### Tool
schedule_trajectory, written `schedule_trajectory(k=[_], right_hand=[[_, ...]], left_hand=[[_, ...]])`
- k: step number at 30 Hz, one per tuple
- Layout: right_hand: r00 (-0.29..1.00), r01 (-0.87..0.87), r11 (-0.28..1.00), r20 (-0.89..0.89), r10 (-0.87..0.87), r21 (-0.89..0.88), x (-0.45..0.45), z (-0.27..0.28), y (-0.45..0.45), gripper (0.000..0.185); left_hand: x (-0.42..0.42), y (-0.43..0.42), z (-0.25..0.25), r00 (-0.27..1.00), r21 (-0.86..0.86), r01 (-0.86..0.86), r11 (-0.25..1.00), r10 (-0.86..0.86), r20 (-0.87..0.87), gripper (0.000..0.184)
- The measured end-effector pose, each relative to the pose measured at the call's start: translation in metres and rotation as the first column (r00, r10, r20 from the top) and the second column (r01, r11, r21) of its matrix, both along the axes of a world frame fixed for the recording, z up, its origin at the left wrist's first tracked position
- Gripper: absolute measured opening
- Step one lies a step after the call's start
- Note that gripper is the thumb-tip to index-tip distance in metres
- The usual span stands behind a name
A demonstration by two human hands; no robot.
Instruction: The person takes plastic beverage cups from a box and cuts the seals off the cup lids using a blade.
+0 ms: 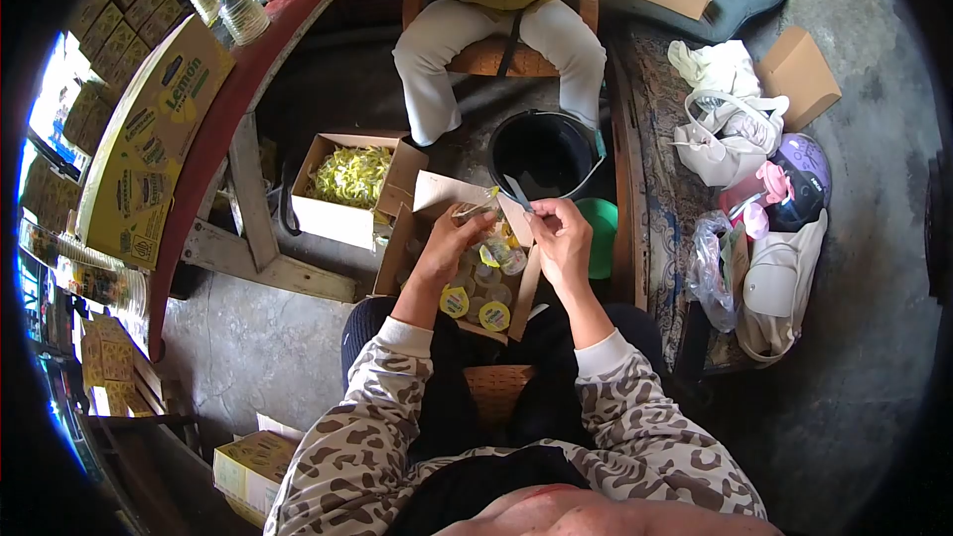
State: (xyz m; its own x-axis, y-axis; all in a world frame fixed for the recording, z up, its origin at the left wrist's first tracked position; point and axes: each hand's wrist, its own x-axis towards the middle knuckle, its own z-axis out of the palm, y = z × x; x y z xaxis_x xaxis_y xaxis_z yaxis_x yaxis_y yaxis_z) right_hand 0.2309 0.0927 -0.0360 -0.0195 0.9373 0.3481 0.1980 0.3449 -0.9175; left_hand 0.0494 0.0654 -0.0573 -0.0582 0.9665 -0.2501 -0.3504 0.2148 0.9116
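My left hand is closed around a clear plastic cup, partly hidden by the fingers, with some yellow-green at its top. In my right hand is a small knife, its grey blade pointing up and left toward the cup. Both hands are above an open cardboard box in front of my lap. Inside it lie several clear plastic cups, some with yellow printed lids. The knife's handle is hidden in my fingers.
Beyond the hands stand a black bucket and a green basin. A box of yellow strips is left of them. Opposite, a seated person holds a clear cup. Bags and a helmet lie right; a red-edged table stands left.
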Motion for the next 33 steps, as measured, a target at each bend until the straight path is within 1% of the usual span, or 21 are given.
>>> schedule_trajectory(k=[1, 2, 3, 4, 6, 10, 12, 16, 18, 19, 20, 21, 22, 23, 24, 25, 26, 27, 28, 30, 33], right_hand=[[1.000, 0.010, 0.997, 0.028, -0.012, 0.077, 0.000, 0.003, -0.001, 0.015], [1.000, 0.011, 0.997, 0.028, -0.013, 0.078, 0.001, 0.003, 0.000, 0.015], [0.993, 0.035, 0.988, 0.106, -0.052, 0.153, 0.001, 0.002, 0.000, 0.015], [0.979, 0.053, 0.972, 0.179, -0.095, 0.227, 0.001, 0.002, 0.000, 0.015], [0.963, 0.038, 0.964, 0.247, -0.105, 0.262, 0.001, 0.005, -0.001, 0.014], [0.920, -0.037, 0.958, 0.384, -0.078, 0.284, 0.001, 0.009, -0.004, 0.012], [0.928, -0.006, 0.971, 0.362, -0.084, 0.239, 0.000, 0.002, -0.004, 0.012], [0.944, 0.085, 0.982, 0.301, -0.133, 0.167, 0.004, 0.002, 0.000, 0.012], [0.959, 0.070, 0.979, 0.257, -0.118, 0.189, 0.005, 0.001, 0.003, 0.011], [0.979, -0.002, 0.992, 0.201, -0.023, 0.128, 0.006, 0.003, 0.002, 0.010], [0.988, -0.079, 0.994, 0.139, 0.069, 0.069, 0.006, 0.004, 0.001, 0.010], [0.988, -0.081, 0.994, 0.139, 0.071, 0.069, 0.006, 0.001, 0.001, 0.010], [0.990, -0.103, 0.994, 0.095, 0.105, -0.025, 0.007, -0.004, 0.002, 0.010], [0.990, -0.126, 0.985, 0.047, 0.132, -0.117, 0.008, -0.008, 0.002, 0.012], [0.990, -0.125, 0.985, 0.046, 0.131, -0.118, 0.009, -0.010, 0.003, 0.012], [0.996, -0.084, 0.986, 0.022, 0.088, -0.146, 0.010, -0.011, 0.005, 0.013], [0.999, -0.043, 0.984, -0.001, 0.044, -0.174, 0.011, -0.012, 0.007, 0.014], [0.990, -0.095, 0.967, -0.122, 0.067, -0.236, 0.010, -0.011, 0.009, 0.013], [0.990, -0.095, 0.967, -0.122, 0.068, -0.235, 0.011, -0.008, 0.009, 0.013], [0.937, -0.276, 0.899, -0.304, 0.172, -0.341, 0.013, -0.002, 0.007, 0.014], [0.924, -0.327, 0.860, -0.324, 0.204, -0.391, 0.013, -0.006, 0.006, 0.015]], left_hand=[[0.001, 0.000, -0.001, 1.000, 0.001, 0.000, 1.000, 0.000, 0.001, 0.046], [0.002, 0.000, -0.002, 0.981, 0.089, -0.037, 0.995, 0.054, -0.189, 0.046], [0.004, 0.000, 0.002, 0.922, 0.181, -0.057, 0.982, 0.121, -0.367, 0.047], [0.006, -0.002, 0.006, 0.922, 0.182, -0.057, 0.982, 0.122, -0.367, 0.047], [0.009, -0.004, 0.014, 0.702, 0.320, -0.117, 0.940, 0.306, -0.643, 0.049], [0.008, -0.003, 0.014, 0.637, 0.389, -0.130, 0.912, 0.377, -0.672, 0.052], [0.008, -0.004, 0.016, 0.544, 0.413, -0.086, 0.907, 0.390, -0.743, 0.055], [0.005, -0.003, 0.013, 0.558, 0.441, -0.024, 0.897, 0.378, -0.739, 0.056], [0.005, -0.004, 0.015, 0.622, 0.409, -0.039, 0.912, 0.342, -0.704, 0.054], [0.004, -0.003, 0.013, 0.622, 0.409, -0.041, 0.911, 0.344, -0.704, 0.054], [0.002, -0.001, 0.008, 0.671, 0.375, -0.054, 0.925, 0.312, -0.673, 0.053], [0.000, -0.001, 0.006, 0.717, 0.339, -0.064, 0.938, 0.280, -0.638, 0.053], [-0.001, -0.001, 0.005, 0.717, 0.339, -0.065, 0.938, 0.280, -0.638, 0.053], [-0.001, 0.000, 0.004, 0.841, 0.300, -0.073, 0.951, 0.220, -0.494, 0.048], [-0.001, -0.001, 0.004, 0.932, 0.259, -0.071, 0.963, 0.157, -0.327, 0.044], [-0.002, -0.001, 0.004, 0.932, 0.258, -0.070, 0.963, 0.156, -0.327, 0.044], [-0.002, -0.001, 0.004, 0.973, 0.232, -0.055, 0.971, 0.105, -0.206, 0.042], [-0.002, 0.000, 0.005, 0.995, 0.209, -0.036, 0.977, 0.054, -0.079, 0.040], [-0.002, 0.000, 0.005, 0.995, 0.210, -0.037, 0.977, 0.054, -0.079, 0.040], [-0.001, 0.000, 0.003, 0.998, 0.194, -0.023, 0.981, 0.012, 0.059, 0.038], [-0.003, -0.002, -0.001, 0.987, 0.139, 0.062, 0.988, -0.081, 0.140, 0.040]])
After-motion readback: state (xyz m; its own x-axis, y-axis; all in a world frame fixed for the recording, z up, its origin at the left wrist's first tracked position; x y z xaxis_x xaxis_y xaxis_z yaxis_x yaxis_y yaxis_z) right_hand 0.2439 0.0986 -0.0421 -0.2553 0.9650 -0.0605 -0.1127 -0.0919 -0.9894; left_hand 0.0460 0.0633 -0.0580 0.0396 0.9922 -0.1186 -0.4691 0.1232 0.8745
